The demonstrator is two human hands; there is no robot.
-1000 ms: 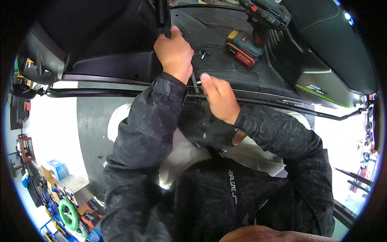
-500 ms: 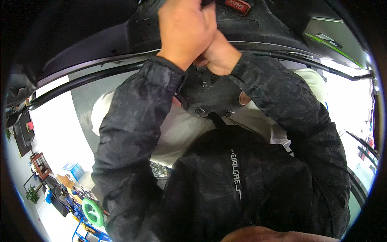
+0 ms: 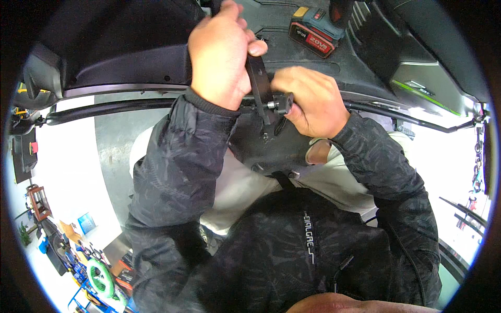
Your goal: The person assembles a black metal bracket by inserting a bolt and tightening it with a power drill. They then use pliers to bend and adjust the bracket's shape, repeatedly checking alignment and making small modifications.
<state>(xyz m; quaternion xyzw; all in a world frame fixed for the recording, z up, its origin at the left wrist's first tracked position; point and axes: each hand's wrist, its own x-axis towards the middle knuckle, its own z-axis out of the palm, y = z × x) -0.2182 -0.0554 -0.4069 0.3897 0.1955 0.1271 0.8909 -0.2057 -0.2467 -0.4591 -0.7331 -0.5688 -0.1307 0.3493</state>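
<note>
My left hand (image 3: pixel 219 57) is closed on a flat black bar (image 3: pixel 259 78) with holes in it, the thumb lying near its upper part. The bar slants downward from that hand, and its top end is hidden by the fingers. Just to the right, my right hand (image 3: pixel 317 101) is closed around a black knob (image 3: pixel 284 103). A short shiny metal shank (image 3: pixel 271 105) joins the knob to the bar's right side; whether it passes through a hole I cannot tell. The right fingers are partly smeared by motion.
A power tool's blue-grey and red battery pack (image 3: pixel 315 34) lies on the dark plastic floor panel beyond my hands. A black tube (image 3: pixel 141 103) runs across in front of me. At the right stands a grey panel with a green stripe (image 3: pixel 425 94). A green ring (image 3: pixel 100 278) lies lower left.
My hands, pressed together before, are now apart, with the right hand lower and to the right. The bar and knob have come into sight. More of the battery pack shows.
</note>
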